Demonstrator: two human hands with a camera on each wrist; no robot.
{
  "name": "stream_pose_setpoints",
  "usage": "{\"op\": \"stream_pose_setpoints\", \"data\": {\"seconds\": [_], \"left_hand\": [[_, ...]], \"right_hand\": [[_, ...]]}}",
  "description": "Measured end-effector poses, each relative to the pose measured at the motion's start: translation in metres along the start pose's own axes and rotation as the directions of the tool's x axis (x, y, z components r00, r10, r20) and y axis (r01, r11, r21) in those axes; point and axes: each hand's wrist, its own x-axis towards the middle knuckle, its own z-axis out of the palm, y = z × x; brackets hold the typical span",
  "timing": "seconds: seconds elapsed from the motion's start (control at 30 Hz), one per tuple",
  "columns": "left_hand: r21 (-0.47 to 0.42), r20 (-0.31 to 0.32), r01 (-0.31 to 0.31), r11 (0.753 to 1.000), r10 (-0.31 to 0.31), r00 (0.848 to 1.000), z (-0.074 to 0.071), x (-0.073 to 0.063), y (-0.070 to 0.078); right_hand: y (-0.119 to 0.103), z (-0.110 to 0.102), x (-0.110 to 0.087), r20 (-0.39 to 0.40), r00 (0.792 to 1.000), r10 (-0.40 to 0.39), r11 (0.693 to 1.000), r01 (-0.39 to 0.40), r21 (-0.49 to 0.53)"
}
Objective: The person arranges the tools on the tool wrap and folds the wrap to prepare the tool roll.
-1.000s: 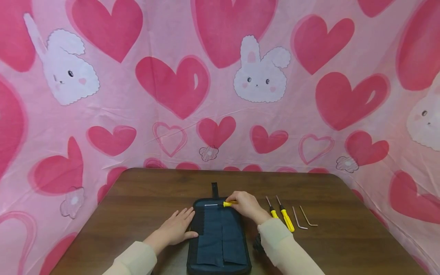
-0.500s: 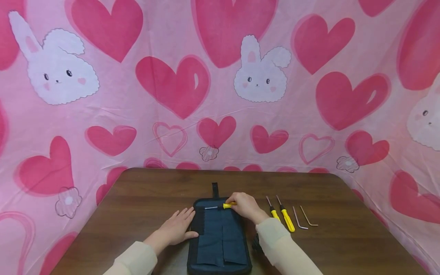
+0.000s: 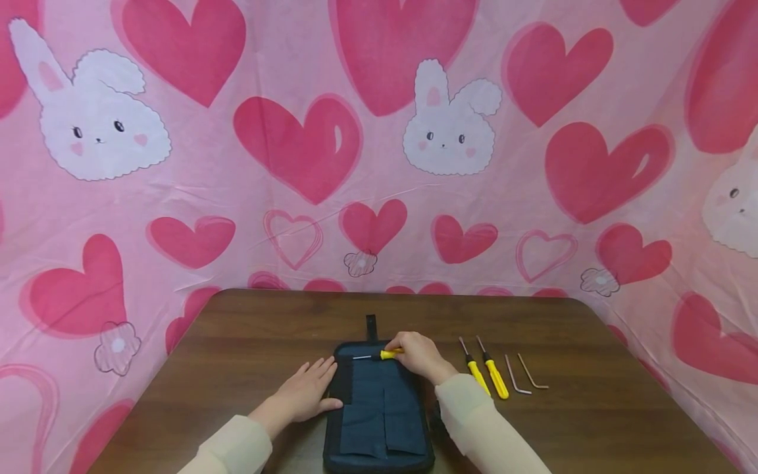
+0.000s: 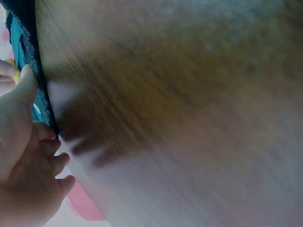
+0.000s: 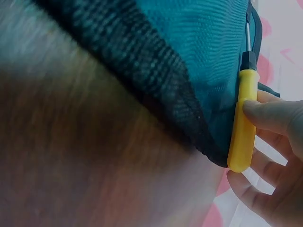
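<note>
Backdrop (image 3: 278, 66) is pink cloth, hearts and rabbits. Wooden table (image 3: 278, 322) in front. Dark pouch (image 3: 367, 388) lies unfolded on it, strap (image 3: 371, 327) at the far end.

Left hand (image 3: 302, 393): fingers spread, thumb and fingertips at the pouch's left edge, no grip around anything that I can see. Right hand (image 3: 419, 355): thumb and fingers pinch the yellow handle of the held screwdriver (image 5: 246, 82).

That screwdriver is across the far end of the pouch, shaft pointing left, tip at the black strip (image 3: 344, 388). Strip detail too small; can't tell if the tip is inside a slot or just against it.

Risks, my read: tip off-line, so a push skids over the strip or snags the fabric. Left-hand hold looks light; a hard push could drag or buckle the pouch. Pinch low on a smooth handle may twist or slip.

Right sleeve (image 3: 468, 401) sits close to the near loose screwdriver (image 3: 476, 372); an elbow swing could knock it into the outer screwdriver (image 3: 494, 374). Silver hex key (image 3: 512, 375) and brassy hex key (image 3: 528, 372) lie further right, less exposed.
</note>
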Motion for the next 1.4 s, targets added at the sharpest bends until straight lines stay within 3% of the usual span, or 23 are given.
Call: {"op": "stream_pose_setpoints", "data": {"seconds": [0.37, 0.73, 1.4], "left_hand": [[0.009, 0.0, -0.008, 1.0, 0.008, 1.0, -0.001, -0.001, 0.001], [0.009, 0.0, 0.0, 1.0, 0.0, 1.0, 0.0, 0.0, 0.0], [0.002, 0.002, 0.001, 1.0, -0.001, 1.0, 0.001, -0.001, 0.0]], "right_hand": [[-0.006, 0.008, 0.002, 0.01, 1.0, -0.008, 1.0, 0.007, 0.021], [-0.008, 0.011, 0.001, 0.008, 0.999, 0.032, 0.996, -0.033, 0.085], [-0.003, 0.01, -0.002, -0.026, 1.0, -0.005, 0.994, 0.008, 0.106]]}}
